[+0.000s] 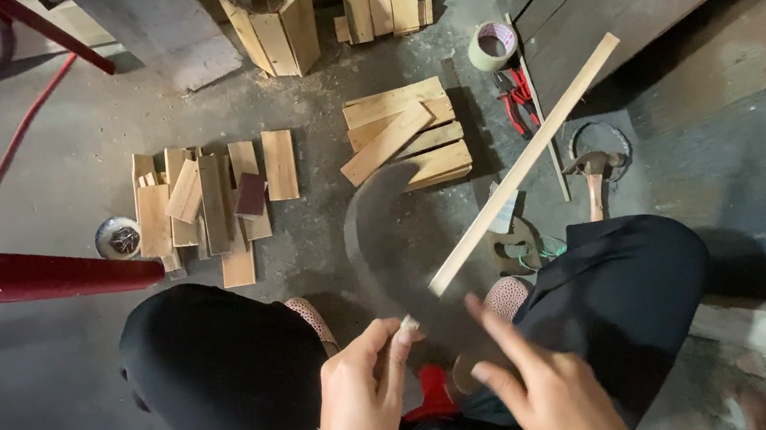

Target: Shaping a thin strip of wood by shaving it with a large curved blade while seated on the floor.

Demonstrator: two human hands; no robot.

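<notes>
While gripping, fingers [383, 338] around stick [525, 163]

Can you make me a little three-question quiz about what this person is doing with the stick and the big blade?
1. True or false: the left hand grips the near end of the long wooden stick.
2. Which tool lies on the floor past the right knee? A) hammer B) a paintbrush C) a drill
3. Fill in: the right hand is on the handle of a wide, ____ blade that crosses under the stick.

Key:
1. True.
2. A. It lies beside the red-handled pliers and below the roll of tape.
3. Curved. It looks blurred in the picture, so its edge is hard to make out.
</notes>
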